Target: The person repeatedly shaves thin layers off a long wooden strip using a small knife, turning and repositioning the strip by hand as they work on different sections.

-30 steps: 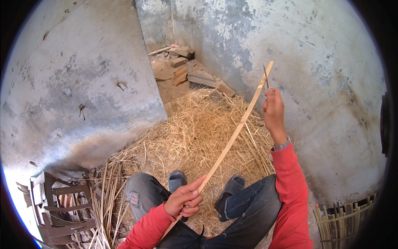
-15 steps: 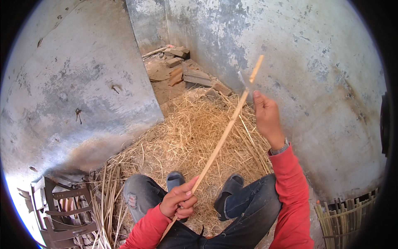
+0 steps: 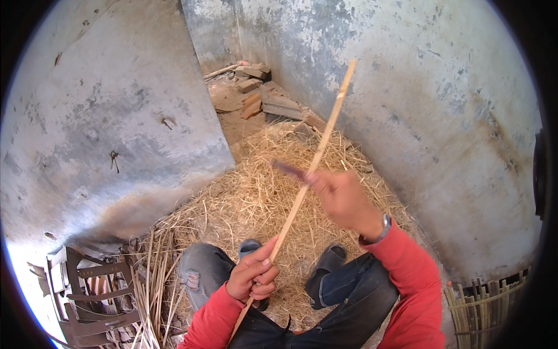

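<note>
A long, pale bamboo strip [image 3: 327, 131] slants up and away to the right from my lap. My left hand [image 3: 254, 279] is wrapped round its lower part, and the near end runs down past my wrist. Partway up the strip is my right hand [image 3: 346, 200], closed on a dark-bladed knife [image 3: 288, 169]. The knife is smeared by motion and its blade points left, crossing the strip; the exact contact is hard to make out. A joint mark shows near the strip's far end.
Straw-like shavings [image 3: 256, 198] cover the floor around my slippered feet. Bundled thin strips [image 3: 154, 279] lie at the left beside a brown frame-like chair [image 3: 99, 296]. A slatted bamboo basket [image 3: 485, 308] stands at lower right. Bricks [image 3: 253, 72] lie by the peeling wall [image 3: 418, 116].
My right hand and the knife have come down along the strip toward me, from near its far end to about its middle. My left hand keeps its grip.
</note>
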The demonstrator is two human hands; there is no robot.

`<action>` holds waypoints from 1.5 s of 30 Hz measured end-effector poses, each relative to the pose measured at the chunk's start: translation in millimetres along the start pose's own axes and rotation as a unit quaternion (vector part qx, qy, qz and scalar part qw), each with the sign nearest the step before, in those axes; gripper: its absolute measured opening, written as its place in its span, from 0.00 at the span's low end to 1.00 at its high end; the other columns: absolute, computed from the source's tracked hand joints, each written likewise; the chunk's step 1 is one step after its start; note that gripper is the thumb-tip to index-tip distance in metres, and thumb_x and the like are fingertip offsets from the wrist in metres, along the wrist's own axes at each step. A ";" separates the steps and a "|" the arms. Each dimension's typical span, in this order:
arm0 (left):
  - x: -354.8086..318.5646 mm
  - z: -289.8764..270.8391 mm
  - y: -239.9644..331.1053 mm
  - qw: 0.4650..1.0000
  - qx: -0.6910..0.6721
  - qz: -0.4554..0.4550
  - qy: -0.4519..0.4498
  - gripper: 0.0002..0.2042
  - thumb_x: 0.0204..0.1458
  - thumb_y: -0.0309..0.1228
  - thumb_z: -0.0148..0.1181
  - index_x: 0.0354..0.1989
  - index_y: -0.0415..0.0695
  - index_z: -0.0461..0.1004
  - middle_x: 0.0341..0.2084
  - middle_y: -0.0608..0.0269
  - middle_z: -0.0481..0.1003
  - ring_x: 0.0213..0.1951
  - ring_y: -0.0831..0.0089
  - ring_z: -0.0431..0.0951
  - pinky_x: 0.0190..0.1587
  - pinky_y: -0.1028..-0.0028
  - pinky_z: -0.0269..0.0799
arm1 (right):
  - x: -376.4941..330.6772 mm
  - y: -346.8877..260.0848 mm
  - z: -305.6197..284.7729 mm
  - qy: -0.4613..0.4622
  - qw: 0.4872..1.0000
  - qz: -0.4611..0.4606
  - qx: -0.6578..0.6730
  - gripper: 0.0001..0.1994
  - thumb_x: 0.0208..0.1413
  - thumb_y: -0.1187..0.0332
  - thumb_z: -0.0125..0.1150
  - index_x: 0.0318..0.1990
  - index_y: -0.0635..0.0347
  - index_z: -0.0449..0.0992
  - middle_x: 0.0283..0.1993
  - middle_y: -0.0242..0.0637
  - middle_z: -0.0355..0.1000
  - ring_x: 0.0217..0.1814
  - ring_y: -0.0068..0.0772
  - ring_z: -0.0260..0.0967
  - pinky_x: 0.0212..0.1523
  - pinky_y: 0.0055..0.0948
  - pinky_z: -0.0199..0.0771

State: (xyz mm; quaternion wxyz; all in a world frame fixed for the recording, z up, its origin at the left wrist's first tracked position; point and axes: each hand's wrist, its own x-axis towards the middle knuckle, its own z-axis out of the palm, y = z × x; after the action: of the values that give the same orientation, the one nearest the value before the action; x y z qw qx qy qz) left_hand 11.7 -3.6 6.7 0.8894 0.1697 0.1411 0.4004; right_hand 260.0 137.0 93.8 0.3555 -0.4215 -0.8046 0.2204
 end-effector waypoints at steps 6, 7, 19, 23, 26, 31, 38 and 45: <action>-0.6 6.4 -4.4 0.997 0.010 -0.063 -0.032 0.28 0.73 0.29 0.40 0.79 0.60 0.48 0.20 0.72 0.52 0.16 0.84 0.47 0.16 0.80 0.44 | 32.6 50.7 -60.8 0.251 0.964 0.069 -0.059 0.23 0.74 0.54 0.48 0.43 0.65 0.84 0.15 0.36 0.53 0.19 0.23 0.53 0.20 0.36 0.55; -1.1 7.0 -4.2 0.997 0.010 -0.063 -0.033 0.28 0.73 0.29 0.40 0.79 0.60 0.48 0.20 0.72 0.52 0.16 0.84 0.47 0.16 0.80 0.44 | 35.2 60.2 -63.9 0.271 0.958 0.055 -0.078 0.23 0.74 0.54 0.48 0.41 0.66 0.83 0.16 0.37 0.54 0.19 0.24 0.53 0.20 0.36 0.55; -11.2 -7.2 -1.8 1.000 -0.017 -0.007 -0.010 0.28 0.73 0.27 0.38 0.79 0.65 0.49 0.20 0.73 0.51 0.15 0.85 0.47 0.14 0.81 0.45 | 13.3 37.8 -11.9 0.148 0.988 0.018 -0.031 0.23 0.73 0.59 0.51 0.26 0.68 0.72 0.15 0.46 0.58 0.15 0.38 0.52 0.20 0.41 0.54; -7.9 -3.9 1.2 1.000 -0.016 -0.024 -0.006 0.28 0.72 0.27 0.38 0.79 0.64 0.49 0.20 0.72 0.51 0.15 0.84 0.46 0.14 0.81 0.44 | 20.7 64.2 -19.9 0.149 0.988 0.034 -0.018 0.25 0.73 0.58 0.49 0.25 0.67 0.71 0.14 0.41 0.55 0.15 0.32 0.51 0.20 0.41 0.53; -5.4 3.5 -2.0 0.999 -0.003 -0.042 0.011 0.28 0.72 0.26 0.38 0.79 0.62 0.49 0.19 0.72 0.51 0.15 0.84 0.44 0.14 0.81 0.43 | 33.7 69.0 -40.5 0.204 0.978 0.051 -0.009 0.25 0.73 0.56 0.50 0.27 0.67 0.74 0.15 0.39 0.54 0.16 0.30 0.52 0.20 0.40 0.56; -1.8 -7.9 3.2 0.999 -0.038 -0.011 -0.014 0.28 0.73 0.28 0.39 0.79 0.64 0.49 0.20 0.73 0.52 0.15 0.85 0.46 0.15 0.82 0.45 | 0.3 32.3 15.0 0.036 0.999 -0.040 0.003 0.20 0.73 0.57 0.50 0.42 0.62 0.83 0.15 0.41 0.56 0.16 0.31 0.55 0.22 0.37 0.60; -3.8 1.9 -1.9 0.999 -0.012 -0.024 -0.024 0.27 0.73 0.28 0.39 0.78 0.64 0.51 0.20 0.73 0.51 0.15 0.85 0.46 0.15 0.82 0.44 | 34.5 35.9 -37.2 0.184 0.981 0.037 -0.050 0.21 0.73 0.58 0.49 0.35 0.65 0.80 0.15 0.44 0.59 0.16 0.30 0.57 0.20 0.38 0.58; -10.4 -9.5 0.2 0.997 -0.068 0.012 -0.037 0.27 0.72 0.27 0.38 0.78 0.64 0.51 0.20 0.73 0.51 0.15 0.85 0.45 0.14 0.82 0.44 | 4.3 18.7 10.3 0.113 0.993 -0.028 -0.018 0.20 0.73 0.59 0.50 0.34 0.66 0.79 0.14 0.42 0.56 0.14 0.28 0.55 0.18 0.38 0.56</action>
State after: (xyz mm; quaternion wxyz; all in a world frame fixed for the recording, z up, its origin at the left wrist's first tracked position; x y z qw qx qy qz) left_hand 1.3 -9.6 -0.6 0.8985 0.1251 0.0785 0.4134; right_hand 260.3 150.2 76.6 0.4424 -0.4272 -0.7748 0.1467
